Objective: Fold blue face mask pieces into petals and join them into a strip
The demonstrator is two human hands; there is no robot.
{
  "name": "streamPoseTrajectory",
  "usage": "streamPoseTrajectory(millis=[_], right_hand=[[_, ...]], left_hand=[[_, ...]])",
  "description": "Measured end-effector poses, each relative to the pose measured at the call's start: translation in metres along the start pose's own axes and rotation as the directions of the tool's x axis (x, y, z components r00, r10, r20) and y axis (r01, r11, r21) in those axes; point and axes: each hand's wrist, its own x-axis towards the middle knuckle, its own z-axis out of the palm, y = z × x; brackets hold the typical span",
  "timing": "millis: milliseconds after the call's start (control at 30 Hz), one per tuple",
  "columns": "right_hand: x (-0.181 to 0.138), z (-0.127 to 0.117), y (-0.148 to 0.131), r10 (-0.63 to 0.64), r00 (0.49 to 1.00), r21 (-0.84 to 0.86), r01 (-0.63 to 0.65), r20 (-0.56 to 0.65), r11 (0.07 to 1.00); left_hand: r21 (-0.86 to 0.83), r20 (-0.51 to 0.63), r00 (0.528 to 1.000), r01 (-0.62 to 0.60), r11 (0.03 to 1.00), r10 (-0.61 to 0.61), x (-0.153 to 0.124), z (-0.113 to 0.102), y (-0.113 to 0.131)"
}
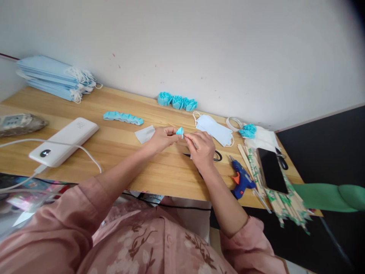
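Observation:
Over the middle of the wooden table, my left hand [165, 137] pinches a small folded piece of light blue fabric [180, 131]. My right hand [202, 147] closes its fingertips at the right side of the same piece, and the two hands nearly meet. Partly hidden beneath my right hand lie black-handled scissors [218, 155]. A white scrap of fabric [144, 134] rests beside my left hand. Farther left is a pleated blue strip [123, 117]. Behind the hands stand several blue fabric flowers [177, 102] in a row, and a blue face mask [214, 127] lies flat.
Stacked face masks [51, 76] fill the back left, behind a cabled white power bank [64, 141]. To the right are a tape roll [234, 124], another blue flower [248, 131], a blue glue gun [242, 178], a phone [272, 170] and wrapped chopsticks [288, 207] overhanging the edge.

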Motion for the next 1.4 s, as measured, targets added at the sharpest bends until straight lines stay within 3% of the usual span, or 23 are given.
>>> streamPoseTrajectory(millis=[533,733,967,1400], right_hand=[[0.0025,-0.0061,-0.0041,-0.103,0.994,-0.156,0.107,0.033,0.982],[0.0007,-0.0028,-0.0004,-0.067,0.998,-0.110,0.068,0.010,0.992],[0.0029,-0.0038,-0.0054,0.066,0.998,0.161,-0.063,-0.011,0.985],[0.0018,-0.0051,-0.0042,0.067,0.998,0.106,-0.067,0.004,0.992]], left_hand=[[0.121,0.001,0.998,-0.069,0.990,0.070,-0.0009,0.0008,-0.0043],[0.093,0.034,0.997,-0.068,0.993,0.066,-0.0010,0.0012,-0.0026],[0.044,0.031,0.999,-0.040,0.998,0.039,0.0001,0.0012,-0.0019],[0.061,0.084,0.995,-0.062,0.996,0.056,-0.0015,0.0013,-0.0004]])
